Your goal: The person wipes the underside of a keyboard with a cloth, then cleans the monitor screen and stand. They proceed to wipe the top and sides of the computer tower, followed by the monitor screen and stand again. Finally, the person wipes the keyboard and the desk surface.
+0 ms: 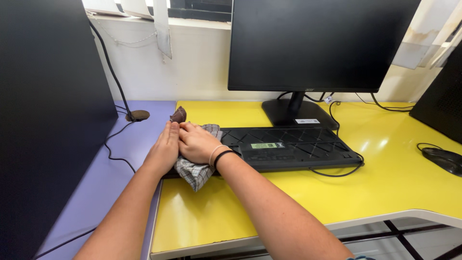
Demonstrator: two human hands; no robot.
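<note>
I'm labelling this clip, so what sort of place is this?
Probably an office or computer room: a monitor stands on a yellow desk, a keyboard lies upside down before it, a mouse sits at the right, and cables trail along the wall.

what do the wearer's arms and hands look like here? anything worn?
Both forearms are bare, no sleeves, no gloves. The right hand has two thin bands at the wrist, one pale, one black. The left hand shows no rings, watch or bands.

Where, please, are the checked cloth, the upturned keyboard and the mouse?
checked cloth (pixel 195 173): head view, on the corner hanging below the hands.
upturned keyboard (pixel 298 147): head view, on its black underside.
mouse (pixel 445 159): head view, on its top.
</note>
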